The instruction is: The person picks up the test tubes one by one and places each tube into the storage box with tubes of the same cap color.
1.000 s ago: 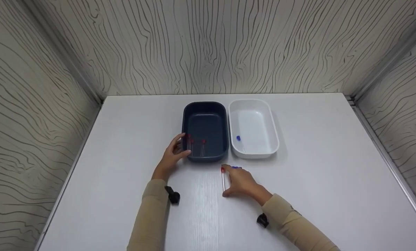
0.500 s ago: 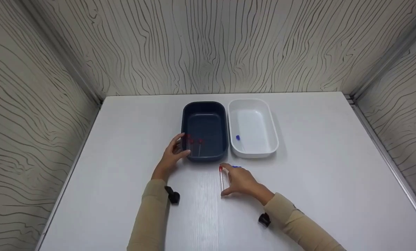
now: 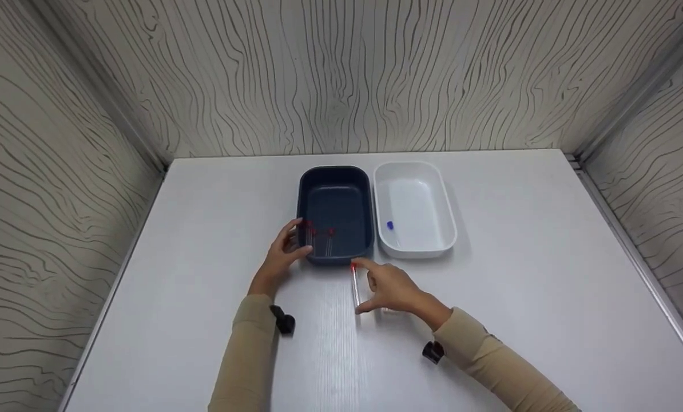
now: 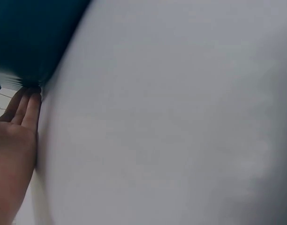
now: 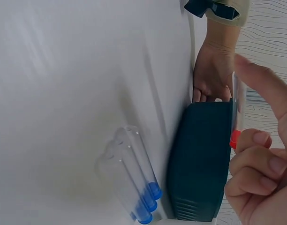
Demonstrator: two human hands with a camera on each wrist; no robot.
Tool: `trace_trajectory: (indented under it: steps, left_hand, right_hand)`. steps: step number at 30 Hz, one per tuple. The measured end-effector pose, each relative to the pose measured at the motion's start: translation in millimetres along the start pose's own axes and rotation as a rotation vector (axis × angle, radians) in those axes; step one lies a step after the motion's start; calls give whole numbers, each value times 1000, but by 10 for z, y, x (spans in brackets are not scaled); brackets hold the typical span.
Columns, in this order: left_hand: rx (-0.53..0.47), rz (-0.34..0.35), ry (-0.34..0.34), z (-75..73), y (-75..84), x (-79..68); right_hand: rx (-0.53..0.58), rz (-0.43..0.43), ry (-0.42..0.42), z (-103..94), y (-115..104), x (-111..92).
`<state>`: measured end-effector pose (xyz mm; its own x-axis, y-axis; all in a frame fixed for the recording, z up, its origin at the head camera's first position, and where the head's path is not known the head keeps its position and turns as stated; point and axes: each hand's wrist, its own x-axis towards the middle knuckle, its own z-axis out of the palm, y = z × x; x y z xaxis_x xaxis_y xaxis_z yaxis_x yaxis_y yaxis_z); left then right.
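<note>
My right hand [image 3: 396, 288] holds a clear test tube with a red cap [image 5: 237, 110] lengthwise, thumb at its bottom end and index finger at its cap. It is just in front of the dark blue tray [image 3: 341, 260]. Against that tray's left side rests my left hand [image 3: 278, 260], its thumb and index fingertips at the rim. In the left wrist view its other fingers look straight where they meet the tray. Red-capped tubes [image 3: 331, 232] lie inside the tray. Three blue-capped tubes [image 5: 139, 164] lie on the table below my right hand, mostly hidden in the head view.
A white tray [image 3: 453, 232] stands close beside the dark one, on its right. In it lies a tube with a blue cap [image 3: 390, 225]. The white table [image 3: 175, 286] is bounded by wood-patterned panels [image 3: 341, 74] at the back and sides.
My right hand has moved forward and to the left with the red-capped tube, close to the dark tray's front edge. My left hand has stayed in place.
</note>
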<state>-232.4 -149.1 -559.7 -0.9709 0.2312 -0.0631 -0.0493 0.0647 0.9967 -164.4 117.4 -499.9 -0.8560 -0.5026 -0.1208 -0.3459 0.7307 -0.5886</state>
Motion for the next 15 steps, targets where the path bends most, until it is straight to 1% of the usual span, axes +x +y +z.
trace_trajectory:
  steps: [6,9,15]
  left_hand:
    - [-15,2,1,4,-7,11]
    - [-12,-20,2,3,0,4]
    - [7,-45,9,4,10,-10]
  right_hand:
    - [28,-6,4,-59,-69,42]
    - [52,-11,10,-82,-93,78]
    - [85,-39,68,-94,-92,190]
